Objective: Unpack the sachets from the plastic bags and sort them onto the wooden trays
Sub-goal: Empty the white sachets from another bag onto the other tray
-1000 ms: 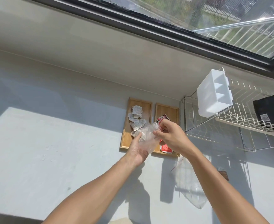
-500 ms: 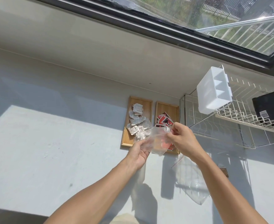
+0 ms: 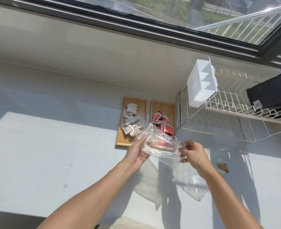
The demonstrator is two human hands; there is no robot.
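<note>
Both hands, left hand (image 3: 137, 155) and right hand (image 3: 192, 153), hold the clear plastic bag (image 3: 159, 144) just above the tabletop (image 3: 53, 154), fingers pinching its ends, likely to check it is empty. White sachets (image 3: 131, 123) and red sachets (image 3: 161, 122) sit on separate wooden trays (image 3: 122, 141), sorted by colour.

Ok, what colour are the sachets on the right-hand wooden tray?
Red and black sachets, clearest in the head view.

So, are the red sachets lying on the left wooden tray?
No, the red sachets lie on the right wooden tray, while the left wooden tray holds the white sachets.
</note>
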